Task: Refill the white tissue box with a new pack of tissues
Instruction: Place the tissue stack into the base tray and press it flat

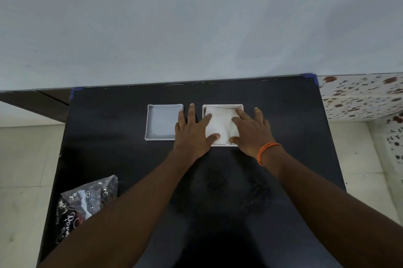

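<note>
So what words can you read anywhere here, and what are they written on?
"Dove": curly white letters on the crinkly plastic wrapper at the near left of the black table; an arm hides the rest of the word.
Small print on the wrapper's white label: too blurred to read.
White tissue box, its lid, the tissues: no writing.

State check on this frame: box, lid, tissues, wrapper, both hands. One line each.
white tissue box: open, lid off, upright on the black table
lid: beside the box, inside facing up, empty
tissues: inside the box, top sheet creased
plastic wrapper: crumpled, at table's near-left corner
left hand: flat, fingers spread, thumb on tissues
right hand: flat, pressing tissues
</note>
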